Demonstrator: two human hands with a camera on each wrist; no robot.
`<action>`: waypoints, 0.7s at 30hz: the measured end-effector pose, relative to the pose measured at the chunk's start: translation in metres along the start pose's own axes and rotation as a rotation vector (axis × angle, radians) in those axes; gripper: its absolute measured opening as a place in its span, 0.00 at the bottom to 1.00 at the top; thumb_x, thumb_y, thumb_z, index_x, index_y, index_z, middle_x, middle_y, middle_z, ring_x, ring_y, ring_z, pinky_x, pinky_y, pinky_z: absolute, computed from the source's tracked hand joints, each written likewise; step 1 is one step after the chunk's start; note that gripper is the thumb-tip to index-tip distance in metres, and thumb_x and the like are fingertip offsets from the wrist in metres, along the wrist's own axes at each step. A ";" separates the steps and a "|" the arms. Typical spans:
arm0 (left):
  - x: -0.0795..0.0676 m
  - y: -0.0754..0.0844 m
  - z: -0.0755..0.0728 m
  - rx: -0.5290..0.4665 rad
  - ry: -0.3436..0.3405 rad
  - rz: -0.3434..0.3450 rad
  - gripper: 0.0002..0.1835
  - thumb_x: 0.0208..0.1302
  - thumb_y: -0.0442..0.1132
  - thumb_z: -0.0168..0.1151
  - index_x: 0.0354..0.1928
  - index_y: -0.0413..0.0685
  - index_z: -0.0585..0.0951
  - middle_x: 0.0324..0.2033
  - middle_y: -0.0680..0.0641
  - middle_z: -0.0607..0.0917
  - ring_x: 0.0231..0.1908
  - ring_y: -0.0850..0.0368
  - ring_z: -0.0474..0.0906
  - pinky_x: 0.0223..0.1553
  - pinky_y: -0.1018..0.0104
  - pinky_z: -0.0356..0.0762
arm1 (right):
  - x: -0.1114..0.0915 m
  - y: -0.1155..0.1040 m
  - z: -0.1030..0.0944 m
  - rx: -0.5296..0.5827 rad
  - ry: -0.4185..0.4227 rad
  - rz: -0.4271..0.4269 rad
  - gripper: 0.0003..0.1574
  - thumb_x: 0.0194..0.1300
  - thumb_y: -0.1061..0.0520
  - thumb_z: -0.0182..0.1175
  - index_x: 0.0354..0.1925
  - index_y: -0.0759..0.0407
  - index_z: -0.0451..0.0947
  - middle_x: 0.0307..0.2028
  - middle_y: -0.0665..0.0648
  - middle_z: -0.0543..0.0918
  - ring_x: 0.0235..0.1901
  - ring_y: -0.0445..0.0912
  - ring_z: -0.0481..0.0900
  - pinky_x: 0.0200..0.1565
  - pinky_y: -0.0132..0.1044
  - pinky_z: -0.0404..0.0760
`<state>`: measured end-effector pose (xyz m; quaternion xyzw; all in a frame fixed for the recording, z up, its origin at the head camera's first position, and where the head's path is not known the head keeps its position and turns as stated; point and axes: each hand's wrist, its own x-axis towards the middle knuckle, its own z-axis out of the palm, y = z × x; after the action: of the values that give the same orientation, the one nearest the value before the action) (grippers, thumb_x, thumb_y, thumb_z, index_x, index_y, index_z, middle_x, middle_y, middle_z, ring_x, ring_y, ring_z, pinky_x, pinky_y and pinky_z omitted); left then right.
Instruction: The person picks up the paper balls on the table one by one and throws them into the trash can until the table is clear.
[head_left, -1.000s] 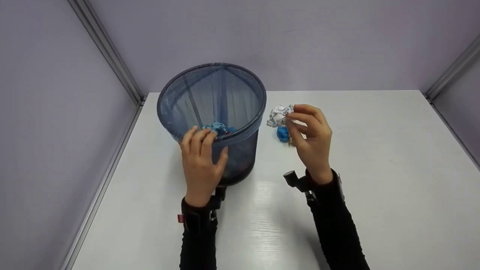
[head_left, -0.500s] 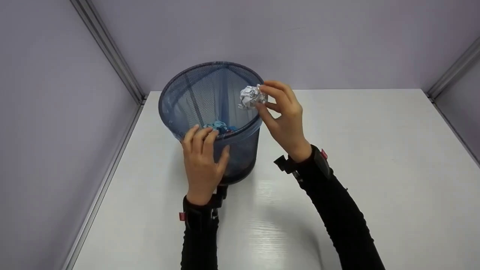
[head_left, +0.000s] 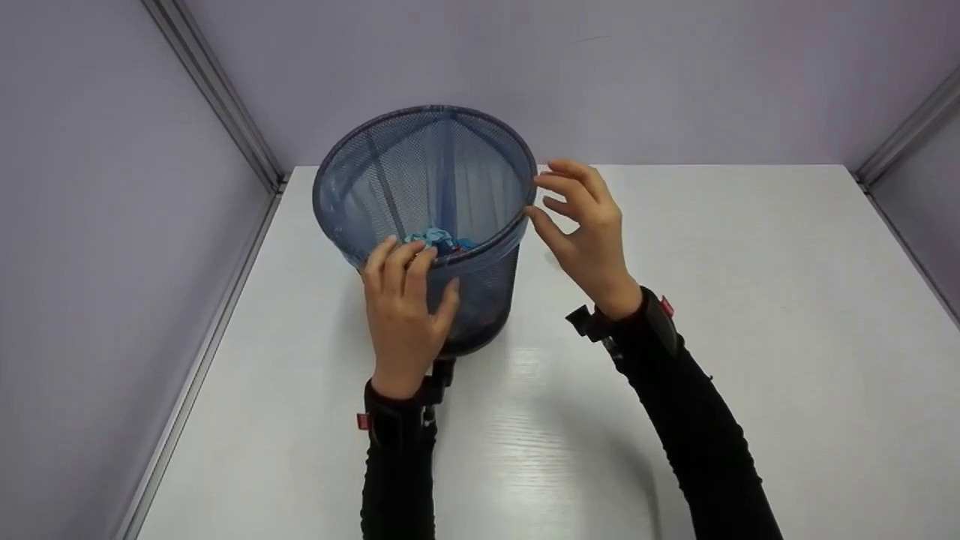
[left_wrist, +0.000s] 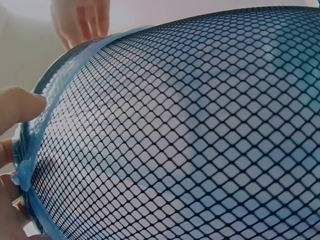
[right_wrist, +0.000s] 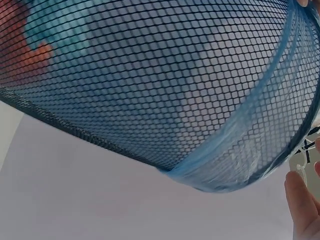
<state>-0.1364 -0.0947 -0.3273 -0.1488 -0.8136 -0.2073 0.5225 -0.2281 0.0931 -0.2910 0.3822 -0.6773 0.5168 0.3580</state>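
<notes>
A dark mesh wastebasket (head_left: 480, 300) stands upright, with a translucent blue bag folded over its rim. My left hand (head_left: 401, 315) grips the near rim, fingers over the edge and thumb outside; the left wrist view shows a bag knot (left_wrist: 22, 175) beside those fingers. At the right rim, my right hand (head_left: 589, 232) has its fingers spread apart with nothing between them. Crumpled light-blue paper (head_left: 433, 238) lies low inside the basket. Through the mesh, the right wrist view shows teal paper (right_wrist: 57, 30) and orange-red paper (right_wrist: 17, 45). The white ball is out of sight.
The basket stands on a white table (head_left: 735, 360). A pale wall (head_left: 675, 82) rises behind it, and another wall (head_left: 97, 225) with a metal corner post (head_left: 217, 97) bounds the left side.
My right hand has carried a white crumpled paper ball left over the basket and let it go, then drawn back slightly right. A blue ball seen earlier on the table no longer shows.
</notes>
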 end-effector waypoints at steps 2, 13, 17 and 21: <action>0.000 0.000 0.000 -0.004 0.003 0.000 0.18 0.50 0.37 0.61 0.43 0.39 0.72 0.43 0.40 0.73 0.53 0.41 0.62 0.57 0.51 0.57 | -0.006 0.006 -0.006 -0.026 -0.015 0.027 0.16 0.48 0.71 0.62 0.40 0.68 0.75 0.45 0.62 0.72 0.43 0.51 0.74 0.36 0.38 0.79; 0.000 0.000 0.002 0.000 0.001 0.007 0.18 0.51 0.38 0.61 0.44 0.39 0.72 0.43 0.40 0.73 0.53 0.41 0.62 0.56 0.51 0.57 | -0.048 0.058 -0.043 -0.286 -0.236 0.165 0.15 0.51 0.68 0.61 0.40 0.68 0.74 0.46 0.67 0.70 0.42 0.54 0.74 0.39 0.42 0.78; -0.002 -0.001 0.002 0.006 0.001 0.005 0.18 0.51 0.38 0.62 0.44 0.39 0.73 0.43 0.40 0.73 0.53 0.42 0.62 0.56 0.51 0.57 | -0.060 0.081 -0.048 -0.393 -0.325 0.217 0.15 0.52 0.67 0.61 0.40 0.69 0.73 0.45 0.68 0.70 0.36 0.55 0.74 0.36 0.44 0.77; -0.003 -0.002 0.001 0.004 -0.003 0.000 0.18 0.51 0.38 0.62 0.44 0.39 0.72 0.43 0.40 0.73 0.53 0.42 0.62 0.56 0.51 0.57 | -0.065 0.101 -0.043 -0.477 -0.439 0.297 0.18 0.52 0.65 0.62 0.43 0.68 0.72 0.45 0.67 0.70 0.35 0.56 0.74 0.35 0.47 0.75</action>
<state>-0.1371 -0.0960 -0.3312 -0.1478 -0.8149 -0.2054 0.5215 -0.2849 0.1617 -0.3826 0.2871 -0.8878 0.2961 0.2043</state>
